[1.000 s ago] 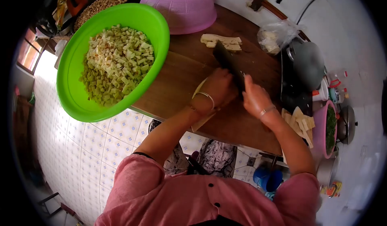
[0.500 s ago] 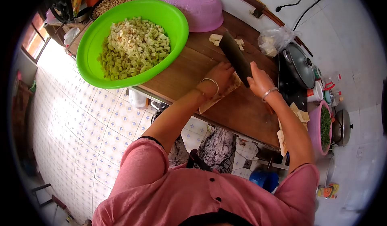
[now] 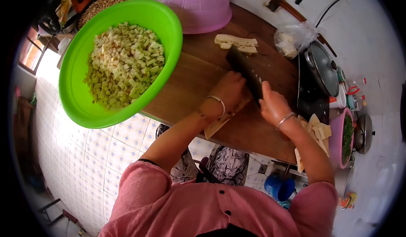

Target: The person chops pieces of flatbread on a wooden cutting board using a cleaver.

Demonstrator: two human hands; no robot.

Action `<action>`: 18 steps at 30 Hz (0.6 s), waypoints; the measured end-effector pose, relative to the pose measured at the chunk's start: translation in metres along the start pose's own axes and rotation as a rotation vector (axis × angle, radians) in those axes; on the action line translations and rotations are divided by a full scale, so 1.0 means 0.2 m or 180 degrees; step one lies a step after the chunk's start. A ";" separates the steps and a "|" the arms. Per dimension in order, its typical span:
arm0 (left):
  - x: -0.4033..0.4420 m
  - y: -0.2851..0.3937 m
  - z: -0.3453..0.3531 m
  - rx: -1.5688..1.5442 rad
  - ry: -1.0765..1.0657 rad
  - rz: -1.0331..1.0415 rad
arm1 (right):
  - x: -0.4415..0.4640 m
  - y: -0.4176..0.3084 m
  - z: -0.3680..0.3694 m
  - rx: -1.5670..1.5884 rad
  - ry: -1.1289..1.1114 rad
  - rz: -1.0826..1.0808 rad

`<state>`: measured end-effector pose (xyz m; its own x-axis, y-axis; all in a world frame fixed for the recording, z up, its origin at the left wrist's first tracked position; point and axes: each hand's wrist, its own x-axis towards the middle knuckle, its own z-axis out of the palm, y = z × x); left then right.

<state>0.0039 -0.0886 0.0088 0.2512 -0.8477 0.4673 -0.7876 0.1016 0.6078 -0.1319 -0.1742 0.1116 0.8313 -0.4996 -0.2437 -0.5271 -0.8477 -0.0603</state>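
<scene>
My right hand (image 3: 274, 106) is wrapped around the handle of a dark-bladed cleaver (image 3: 245, 71), whose blade slants up and left over the wooden tabletop (image 3: 194, 78). Just left of the blade, my left hand (image 3: 228, 91) lies curled on a pale slab of food with a browned face (image 3: 216, 128); its fingertips are partly hidden. Beyond the cleaver's tip sit long pale strips (image 3: 237, 42), side by side. More pale slabs (image 3: 319, 131) are stacked near my right forearm.
A big green basin (image 3: 69, 72) at the left holds diced pale and green food (image 3: 122, 63). Behind it stand an upturned pink basket (image 3: 190, 8) and a pan of brown bits (image 3: 110, 4). A plastic bag (image 3: 294, 38), lidded pan (image 3: 323, 67) and pink tub of greens (image 3: 337, 144) line the right side.
The view has shifted, and the green basin sits lower and further left in it. More of the pale strips beyond the blade shows. Both hands keep their grips.
</scene>
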 end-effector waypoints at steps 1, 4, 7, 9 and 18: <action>0.00 -0.01 0.01 -0.0101 0.0065 0.0041 | 0.03 -0.01 0.02 0.0079 0.0085 -0.0019; -0.01 0.00 0.00 -0.0211 0.0100 0.0090 | 0.21 -0.08 -0.02 0.0130 0.0235 -0.0227; -0.01 -0.01 -0.01 -0.0139 0.0182 0.0102 | 0.32 -0.07 0.00 0.0188 0.0350 -0.0299; -0.05 0.00 0.00 -0.0099 0.0187 0.0114 | 0.28 -0.07 -0.01 0.0220 0.0435 -0.0327; -0.05 -0.02 0.00 0.0068 0.0249 0.0085 | -0.11 -0.06 -0.12 0.0022 0.0332 -0.0195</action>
<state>0.0045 -0.0803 0.0030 0.2726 -0.8015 0.5323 -0.8062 0.1117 0.5810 -0.1398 -0.1570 0.1418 0.8757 -0.4630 -0.1373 -0.4756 -0.8761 -0.0788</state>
